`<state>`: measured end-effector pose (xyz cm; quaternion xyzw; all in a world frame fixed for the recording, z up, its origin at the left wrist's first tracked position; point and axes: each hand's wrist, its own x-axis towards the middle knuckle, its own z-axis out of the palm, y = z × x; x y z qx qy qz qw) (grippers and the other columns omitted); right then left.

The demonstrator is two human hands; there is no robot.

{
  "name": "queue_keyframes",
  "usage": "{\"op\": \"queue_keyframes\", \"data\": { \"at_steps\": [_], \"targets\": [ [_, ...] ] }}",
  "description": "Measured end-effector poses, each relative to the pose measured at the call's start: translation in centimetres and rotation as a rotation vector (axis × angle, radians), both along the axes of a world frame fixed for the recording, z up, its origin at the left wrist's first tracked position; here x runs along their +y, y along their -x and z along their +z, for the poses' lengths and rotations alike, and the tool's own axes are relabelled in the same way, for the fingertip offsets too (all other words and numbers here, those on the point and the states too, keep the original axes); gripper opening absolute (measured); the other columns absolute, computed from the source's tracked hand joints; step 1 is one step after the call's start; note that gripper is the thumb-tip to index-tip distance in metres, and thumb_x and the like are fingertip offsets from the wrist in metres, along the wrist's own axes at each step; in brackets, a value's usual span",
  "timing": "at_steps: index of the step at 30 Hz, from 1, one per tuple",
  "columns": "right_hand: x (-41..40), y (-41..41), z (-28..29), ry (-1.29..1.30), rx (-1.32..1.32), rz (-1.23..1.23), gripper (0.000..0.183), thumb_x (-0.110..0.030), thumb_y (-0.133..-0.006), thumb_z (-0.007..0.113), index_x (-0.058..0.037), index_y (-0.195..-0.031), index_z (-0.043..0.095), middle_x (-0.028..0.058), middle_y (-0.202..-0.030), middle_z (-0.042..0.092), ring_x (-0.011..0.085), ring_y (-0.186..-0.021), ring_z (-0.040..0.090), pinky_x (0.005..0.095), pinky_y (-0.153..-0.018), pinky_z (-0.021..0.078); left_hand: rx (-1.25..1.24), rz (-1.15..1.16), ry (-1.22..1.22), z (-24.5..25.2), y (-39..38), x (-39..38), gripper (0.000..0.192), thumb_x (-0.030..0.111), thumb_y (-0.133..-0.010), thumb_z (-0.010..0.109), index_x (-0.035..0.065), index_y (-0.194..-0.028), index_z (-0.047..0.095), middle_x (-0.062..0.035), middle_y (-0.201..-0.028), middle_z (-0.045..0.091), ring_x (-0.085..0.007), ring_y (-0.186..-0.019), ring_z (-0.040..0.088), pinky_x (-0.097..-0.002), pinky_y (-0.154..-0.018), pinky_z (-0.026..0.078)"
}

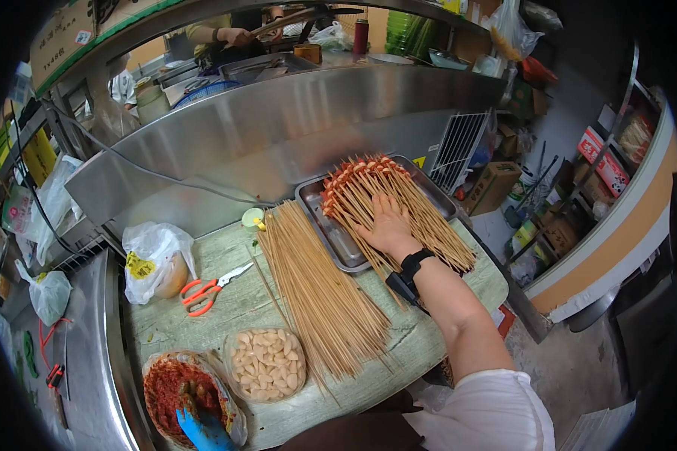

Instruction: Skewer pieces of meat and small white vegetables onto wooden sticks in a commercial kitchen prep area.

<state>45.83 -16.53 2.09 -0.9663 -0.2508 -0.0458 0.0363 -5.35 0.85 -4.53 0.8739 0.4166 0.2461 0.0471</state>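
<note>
My left hand (200,417), in a blue glove with smeared fingers, reaches into a plastic-lined bowl of red marinated meat (163,389). Whether its fingers hold a piece is unclear. My bare right hand (392,224) lies flat on a thick layer of loaded skewers (429,225), fingers slightly apart. Red meat and pale pieces are threaded at the skewers' far ends. They rest on a metal tray (338,251), with the bare stick ends projecting over its near edge. Left of the tray, bare bamboo skewers (321,293) are spread out. Peeled garlic cloves (265,361) fill a clear plastic container beside the bowl.
Orange-handled scissors (203,296) and a tied white plastic bag (157,262) lie on the green table (282,428). A steel panel (259,146) rises behind. Across it, another person's hand (237,37) holds long sticks. Cartons (491,186) stand at right.
</note>
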Motion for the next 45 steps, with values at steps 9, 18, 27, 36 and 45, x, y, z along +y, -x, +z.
{"op": "queue_keyframes", "data": {
  "at_steps": [9,18,27,36,45],
  "targets": [
    [0.8,1.3,0.0,-0.033,-0.006,-0.018,0.083,-0.055,-0.080,0.043,-0.0011,-0.138,0.018,0.0144,-0.145,0.014,0.0301,-0.134,0.012,0.0521,-0.105,0.0131,-0.052,-0.033,0.089,0.4,-0.5,-0.4,0.045,0.009,-0.078,0.061,0.0012,-0.119,0.045,-0.0185,-0.120,0.047,-0.0383,-0.112,0.042,-0.0459,-0.096,0.033],
    [1.9,4.2,2.8,-0.242,-0.095,0.020,0.074,-0.047,-0.077,0.054,-0.0023,-0.132,0.033,0.0154,-0.140,0.026,0.0327,-0.129,0.022,0.0495,-0.103,0.0201,-1.435,-0.048,1.090,1.5,-3.0,-0.5,0.030,0.015,-0.089,0.042,0.0011,-0.115,0.047,-0.0083,-0.119,0.051,-0.0183,-0.109,0.049,-0.0325,-0.094,0.039],
    [7.5,10.7,-0.8,0.046,0.156,0.355,0.026,-0.023,-0.070,0.065,0.0025,-0.076,0.064,0.0205,-0.080,0.062,0.0340,-0.077,0.060,0.0388,-0.071,0.0486,-0.576,-0.106,0.296,2.1,-2.7,-0.8,0.042,-0.010,-0.071,0.045,0.0004,-0.110,0.055,-0.0161,-0.111,0.054,-0.0331,-0.101,0.050,-0.0384,-0.087,0.040],
    [7.4,8.2,-1.8,-0.198,0.400,0.281,0.021,-0.021,-0.074,0.059,-0.0010,-0.072,0.063,0.0134,-0.064,0.062,0.0235,-0.061,0.061,0.0340,-0.059,0.0477,-0.466,-0.029,0.287,2.1,-2.4,-0.3,0.032,0.006,-0.085,0.042,0.0036,-0.116,0.049,-0.0085,-0.113,0.054,-0.0176,-0.104,0.053,-0.0311,-0.088,0.043],
    [2.6,15.1,4.2,-1.062,1.225,0.329,0.013,-0.016,-0.090,0.048,-0.0056,-0.083,0.051,0.0005,-0.061,0.051,0.0093,-0.047,0.051,0.0210,-0.042,0.0412,-1.564,-0.184,1.250,4.6,-3.2,-1.7,0.035,0.000,-0.083,0.040,-0.0022,-0.117,0.047,-0.0126,-0.111,0.055,-0.0216,-0.098,0.057,-0.0342,-0.085,0.048]
  ]
}}
